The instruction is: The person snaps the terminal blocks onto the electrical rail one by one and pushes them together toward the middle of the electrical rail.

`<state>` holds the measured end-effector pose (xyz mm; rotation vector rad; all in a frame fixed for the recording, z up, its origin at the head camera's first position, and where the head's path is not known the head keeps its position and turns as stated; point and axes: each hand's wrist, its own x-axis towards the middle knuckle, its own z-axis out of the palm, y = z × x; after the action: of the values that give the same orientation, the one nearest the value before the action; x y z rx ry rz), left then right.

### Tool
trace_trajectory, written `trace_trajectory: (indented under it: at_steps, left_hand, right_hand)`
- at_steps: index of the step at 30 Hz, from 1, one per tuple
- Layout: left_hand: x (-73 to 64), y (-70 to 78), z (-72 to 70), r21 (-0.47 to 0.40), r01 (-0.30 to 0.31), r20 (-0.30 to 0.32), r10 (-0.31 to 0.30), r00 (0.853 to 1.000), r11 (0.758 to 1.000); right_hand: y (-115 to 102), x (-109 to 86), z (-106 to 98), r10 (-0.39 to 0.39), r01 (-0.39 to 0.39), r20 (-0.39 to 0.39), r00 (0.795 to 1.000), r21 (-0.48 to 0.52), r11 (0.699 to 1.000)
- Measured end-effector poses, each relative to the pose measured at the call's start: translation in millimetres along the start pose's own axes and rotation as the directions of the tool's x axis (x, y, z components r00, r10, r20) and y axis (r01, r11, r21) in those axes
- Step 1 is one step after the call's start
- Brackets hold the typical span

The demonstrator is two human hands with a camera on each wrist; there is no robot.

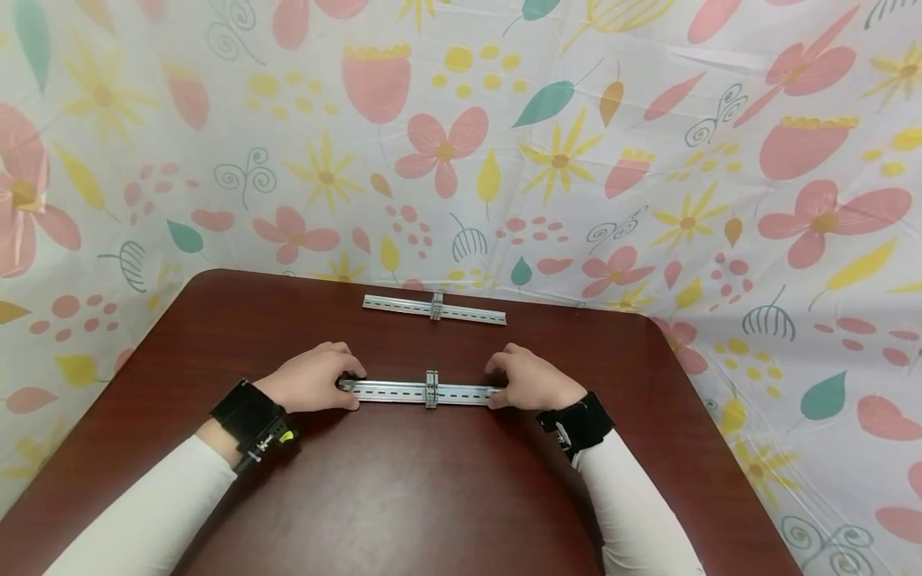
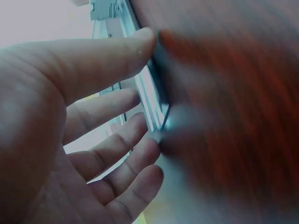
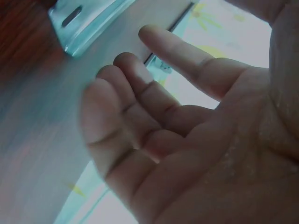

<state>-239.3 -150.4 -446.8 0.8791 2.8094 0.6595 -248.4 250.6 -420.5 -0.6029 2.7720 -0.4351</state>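
A slotted metal DIN rail (image 1: 392,391) lies across the table, with small grey clip-on blocks (image 1: 431,390) at its middle. At its left end, my left hand (image 1: 314,378) pinches it, the thumb on the near edge and the index finger on the far edge. The other left fingers (image 2: 140,184) spread past the rail's end. My right hand (image 1: 531,379) is around the right end. In the right wrist view its fingers (image 3: 100,112) are loosely bent, apart from the rail's end (image 3: 77,28); the thumb is mostly out of that view.
A second DIN rail (image 1: 471,314) with similar blocks (image 1: 436,306) lies farther back, slightly slanted. The dark red-brown table (image 1: 403,488) ends at a flower-patterned curtain (image 1: 446,216) behind and at the sides. Each wrist wears a black strap (image 1: 248,416).
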Motion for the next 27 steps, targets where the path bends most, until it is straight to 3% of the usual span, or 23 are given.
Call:
trace_trajectory:
  at_steps: [6, 11, 20, 27]
  left_hand:
    - [-0.7, -6.7, -6.3, -0.063, -0.022, 0.037, 0.025, 0.999, 0.998]
    - [0.2, -9.9, -8.4, -0.073, -0.021, 0.046, 0.024, 0.999, 0.997]
    - [4.4, -12.3, -5.8, -0.059, -0.042, -0.003, 0.042, 0.999, 0.997]
    - [12.8, -21.7, 0.0, -0.054, -0.024, -0.05, 0.021, 0.999, 0.998]
  right_hand:
    - [-0.4, -1.7, 0.6, 0.064, -0.062, 0.039, 0.997, -0.055, 0.997]
    - [0.9, -1.2, -0.4, 0.061, -0.056, 0.065, 0.996, -0.078, 0.995]
    - [4.9, -0.5, -2.6, 0.051, -0.044, 0.064, 0.997, -0.105, 0.993]
    - [19.1, 6.6, 0.2, 0.03, -0.029, 0.011, 0.999, -0.085, 0.996]
